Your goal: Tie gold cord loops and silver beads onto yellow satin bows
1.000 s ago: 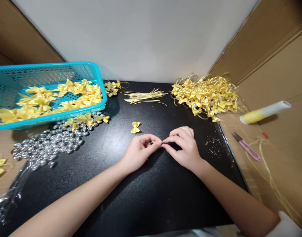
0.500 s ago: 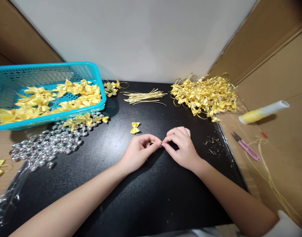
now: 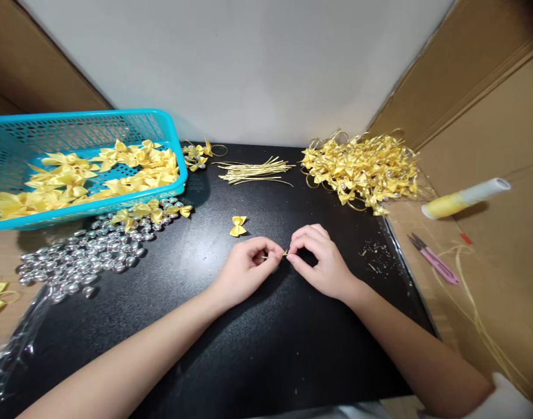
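My left hand (image 3: 249,270) and my right hand (image 3: 316,262) meet above the black tabletop, fingertips a small gap apart. A thin gold cord (image 3: 285,253) spans that gap, pinched by both hands; most of it is hidden behind the fingers. Just beyond my left hand lies a single yellow ribbon bow (image 3: 238,226). Farther back is a loose bundle of cut gold cords (image 3: 255,170).
A turquoise basket (image 3: 179,145) of yellow bows stands at the left, silver beads (image 3: 100,250) spread before it. At the back right is a heap of bows with cord loops (image 3: 362,169). Pink-handled snips (image 3: 436,262) and a tube (image 3: 467,198) lie on the right.
The fingertips have drawn slightly apart, and a little more of the cord shows between them. Everything else lies as before.
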`<state>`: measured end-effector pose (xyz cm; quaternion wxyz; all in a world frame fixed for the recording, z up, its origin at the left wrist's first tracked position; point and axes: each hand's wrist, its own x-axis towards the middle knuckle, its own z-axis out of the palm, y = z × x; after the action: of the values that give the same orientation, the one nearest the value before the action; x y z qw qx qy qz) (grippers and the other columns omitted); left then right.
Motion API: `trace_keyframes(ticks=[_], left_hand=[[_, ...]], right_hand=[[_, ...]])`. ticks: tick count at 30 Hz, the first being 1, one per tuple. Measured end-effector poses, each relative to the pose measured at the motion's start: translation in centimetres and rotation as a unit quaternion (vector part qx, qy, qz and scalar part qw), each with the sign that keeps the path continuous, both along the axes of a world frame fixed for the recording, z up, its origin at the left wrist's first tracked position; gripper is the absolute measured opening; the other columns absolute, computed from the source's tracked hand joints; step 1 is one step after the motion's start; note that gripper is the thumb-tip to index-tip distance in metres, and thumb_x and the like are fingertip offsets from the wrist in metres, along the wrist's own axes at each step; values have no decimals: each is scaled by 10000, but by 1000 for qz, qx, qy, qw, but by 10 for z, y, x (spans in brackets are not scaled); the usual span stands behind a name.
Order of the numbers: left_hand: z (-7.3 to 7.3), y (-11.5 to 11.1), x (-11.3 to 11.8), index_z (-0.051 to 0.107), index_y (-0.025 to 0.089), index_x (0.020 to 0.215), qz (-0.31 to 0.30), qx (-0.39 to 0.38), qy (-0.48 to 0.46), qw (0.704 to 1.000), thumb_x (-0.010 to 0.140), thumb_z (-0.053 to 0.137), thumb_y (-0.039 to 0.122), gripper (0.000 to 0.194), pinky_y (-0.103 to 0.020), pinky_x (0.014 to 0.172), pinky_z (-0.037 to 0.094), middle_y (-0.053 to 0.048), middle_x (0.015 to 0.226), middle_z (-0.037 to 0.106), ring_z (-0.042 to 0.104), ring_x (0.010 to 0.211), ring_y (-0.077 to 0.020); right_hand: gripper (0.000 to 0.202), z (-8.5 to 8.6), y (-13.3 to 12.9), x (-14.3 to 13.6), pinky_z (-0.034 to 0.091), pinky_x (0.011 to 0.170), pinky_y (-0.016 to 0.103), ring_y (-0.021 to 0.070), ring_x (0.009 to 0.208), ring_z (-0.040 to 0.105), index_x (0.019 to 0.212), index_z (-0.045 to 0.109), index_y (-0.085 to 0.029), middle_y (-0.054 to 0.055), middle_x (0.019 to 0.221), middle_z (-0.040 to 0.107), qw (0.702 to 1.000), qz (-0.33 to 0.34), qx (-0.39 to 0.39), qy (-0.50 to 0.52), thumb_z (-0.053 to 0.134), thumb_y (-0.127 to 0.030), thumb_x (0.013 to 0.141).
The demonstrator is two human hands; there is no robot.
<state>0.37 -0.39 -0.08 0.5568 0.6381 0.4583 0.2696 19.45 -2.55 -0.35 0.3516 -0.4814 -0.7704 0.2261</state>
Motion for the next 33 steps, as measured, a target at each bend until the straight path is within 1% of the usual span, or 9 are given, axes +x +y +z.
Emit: trace_keyframes(ticks=[3,8,12,17,20,23,27,29,33], left_hand=[[-1,0,0,682,142,764,-7,4,-2,1000,810,622,328,201,-224,531,358,7,620,570,463,551,-101],[-3,1,-1,713,155,783,-2,-21,-14,1000,800,662,358,210,-221,475,303,15,577,574,409,483,-87],[-4,0,-2,729,174,753,10,-12,-2,1000,784,685,384,216,-232,438,209,55,453,427,296,426,-77],[2,3,-3,692,162,841,1,-34,-23,999,783,667,387,234,-215,453,225,87,478,322,278,450,-71],[10,10,-8,603,166,858,-4,-91,-68,993,804,613,387,227,-204,460,315,68,551,441,385,481,-81],[17,18,-18,522,177,836,3,-149,-95,984,819,589,359,194,-245,573,468,-28,820,661,578,652,-125],[22,24,-22,582,157,876,10,-66,-94,993,764,665,260,173,-321,888,490,-90,1114,666,621,994,-182],[21,25,-18,621,144,905,-27,-51,-80,995,746,667,225,184,-338,927,477,-97,1111,661,615,1035,-198],[18,26,-4,641,127,924,-134,-97,-52,985,755,640,207,187,-312,826,499,-66,917,687,642,859,-162]], right_hand=[[84,-1,0,0,411,821,386,200,892,549,792,578,-221,32,881,630,1000,6,-7,-3,608,-180,860],[86,-1,0,1,413,824,390,204,894,558,790,580,-223,34,883,637,1000,10,-14,0,610,-186,862],[92,0,1,1,423,830,391,206,906,558,787,578,-226,32,875,638,1000,18,-15,6,614,-187,861],[104,2,1,2,426,829,381,203,903,562,782,578,-226,27,861,639,1000,25,-8,11,607,-166,862],[108,2,1,2,428,826,376,199,890,562,778,572,-222,28,863,637,1000,21,-5,15,608,-158,858],[105,2,2,2,426,821,378,198,882,558,779,570,-216,30,862,634,1000,19,5,19,615,-154,850],[99,2,2,3,425,822,381,201,888,560,786,575,-215,32,869,637,1000,23,4,21,616,-155,853],[97,2,3,3,425,825,383,202,891,559,789,577,-218,32,873,639,1000,23,3,19,610,-159,859],[101,2,3,5,428,814,380,203,892,555,784,573,-220,34,875,639,1000,18,6,21,599,-168,866]])
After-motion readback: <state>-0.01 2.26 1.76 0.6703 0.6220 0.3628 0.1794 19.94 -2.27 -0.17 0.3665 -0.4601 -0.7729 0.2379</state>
